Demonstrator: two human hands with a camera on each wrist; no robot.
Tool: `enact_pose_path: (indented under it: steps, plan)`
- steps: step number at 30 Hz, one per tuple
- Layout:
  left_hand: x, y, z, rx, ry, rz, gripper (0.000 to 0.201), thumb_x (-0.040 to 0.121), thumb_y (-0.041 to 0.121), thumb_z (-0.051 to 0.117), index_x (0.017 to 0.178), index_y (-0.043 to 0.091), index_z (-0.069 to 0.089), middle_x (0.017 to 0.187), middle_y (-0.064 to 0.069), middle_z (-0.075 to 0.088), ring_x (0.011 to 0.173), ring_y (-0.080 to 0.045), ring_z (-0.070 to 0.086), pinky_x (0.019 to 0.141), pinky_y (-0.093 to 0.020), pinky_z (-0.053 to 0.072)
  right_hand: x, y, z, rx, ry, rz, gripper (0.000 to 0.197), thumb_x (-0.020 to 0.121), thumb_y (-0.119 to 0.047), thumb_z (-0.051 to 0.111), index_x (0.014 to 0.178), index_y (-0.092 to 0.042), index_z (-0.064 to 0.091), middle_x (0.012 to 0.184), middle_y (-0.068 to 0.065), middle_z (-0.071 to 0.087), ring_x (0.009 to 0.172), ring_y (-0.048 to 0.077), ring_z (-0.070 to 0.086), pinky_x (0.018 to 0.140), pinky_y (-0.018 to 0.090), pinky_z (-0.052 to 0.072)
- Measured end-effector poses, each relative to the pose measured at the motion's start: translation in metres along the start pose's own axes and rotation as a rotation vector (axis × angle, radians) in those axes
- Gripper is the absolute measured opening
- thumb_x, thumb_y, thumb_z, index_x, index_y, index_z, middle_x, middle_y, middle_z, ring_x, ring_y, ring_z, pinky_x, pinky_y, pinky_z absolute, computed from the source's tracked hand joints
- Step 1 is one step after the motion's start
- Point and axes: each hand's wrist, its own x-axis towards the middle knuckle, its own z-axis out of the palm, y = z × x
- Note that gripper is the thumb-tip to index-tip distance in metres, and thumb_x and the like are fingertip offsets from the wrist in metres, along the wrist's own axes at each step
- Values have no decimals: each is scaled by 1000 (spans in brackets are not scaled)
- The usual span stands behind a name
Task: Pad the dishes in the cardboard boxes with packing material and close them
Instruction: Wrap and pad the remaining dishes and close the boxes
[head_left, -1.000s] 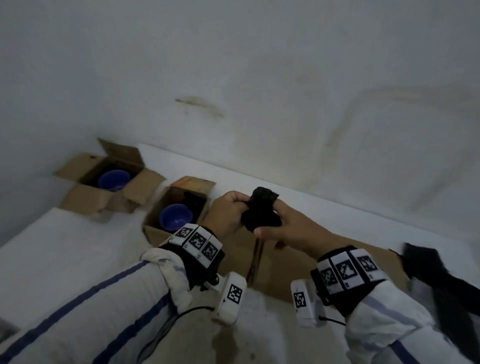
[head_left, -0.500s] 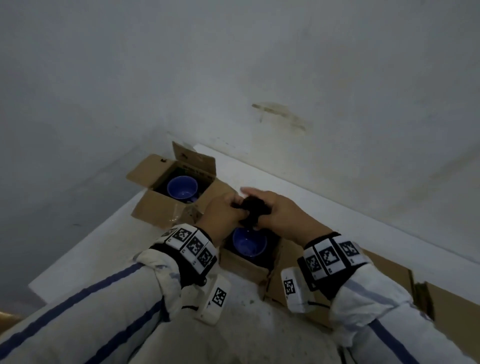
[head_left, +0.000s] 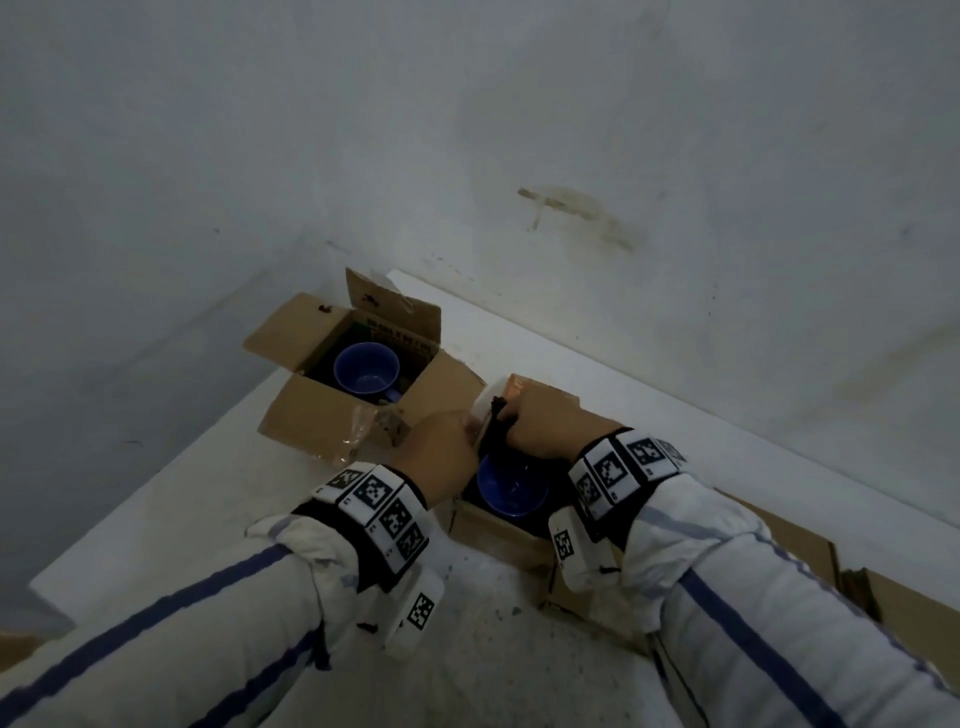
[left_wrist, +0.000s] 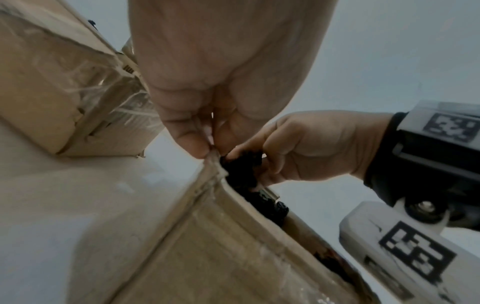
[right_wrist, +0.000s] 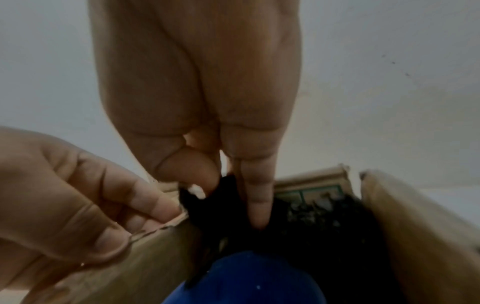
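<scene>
Leftmost, on the white table (head_left: 156, 499): far cardboard box (head_left: 317, 415), brown corrugated, all four flaps open, clear tape crinkled at its near corner. Dark green print on the inside of its rear flap, too blurred to read. Blue mug (head_left: 366, 370) stands upright inside, mouth up, handle toward the near-right; dark padding around it.

Left hand (head_left: 441, 457): fingers curled, thumb and forefinger pinching the top edge of the left wall of the near cardboard box (head_left: 498, 535). Left wrist view shows the pinch on the corrugated edge (left_wrist: 210, 158). White wrist band with square black-and-white markers on each wrist.

Near box: open, just right of the far box; whether the two touch cannot be told. Second blue mug (head_left: 511, 491) upright inside it, mouth up, glossy. Green printed panel on the inner rear wall (right_wrist: 309, 194), not legible.

Black packing material (head_left: 496, 431): a crumpled, shredded-looking dark wad, long axis roughly vertical, upper end sticking above the box rim, lower end down between the left wall and the mug. More dark material fills the box behind the mug (right_wrist: 324, 222).

Right hand (head_left: 550, 426): fingers curled on the wad, thumb and fingers pinching its top; index finger (right_wrist: 255, 201) straight, pointing down into the padding.

Far right: flat cardboard pieces (head_left: 893, 603) lying on the table.
</scene>
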Motion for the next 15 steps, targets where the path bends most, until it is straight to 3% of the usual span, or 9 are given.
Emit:
enact_pose_path:
  steps: [4,8,12,15]
  plan:
    - [-1,2,0,-9,-13,-11,36,88,1,53,122,9,59,119,-11,61,110,-26,57,92,-34,49,1,0,4,-183,-202,20,36,92,-14,50,126,-6,56,128,15,56,118,32,53,94,36,43]
    - [-2,2,-2,-20,-35,-23,39,86,-1,53,123,10,59,121,-11,61,111,-26,56,93,-34,49,1,0,9,-264,-293,-4,43,91,-16,54,133,-10,51,132,14,54,122,32,51,98,38,42]
    - [-5,4,-3,8,-11,-18,40,86,0,54,125,10,55,123,-11,57,112,-25,54,88,-29,46,-8,2,-7,-194,-173,-58,44,92,-13,48,136,-15,49,136,10,51,123,27,49,100,34,41]
    - [-6,12,3,-24,35,-11,37,85,2,55,120,14,51,121,-9,52,107,-26,54,86,-30,47,-27,16,-20,-33,-53,-68,44,90,-6,47,133,-15,52,133,8,53,120,24,49,89,24,38]
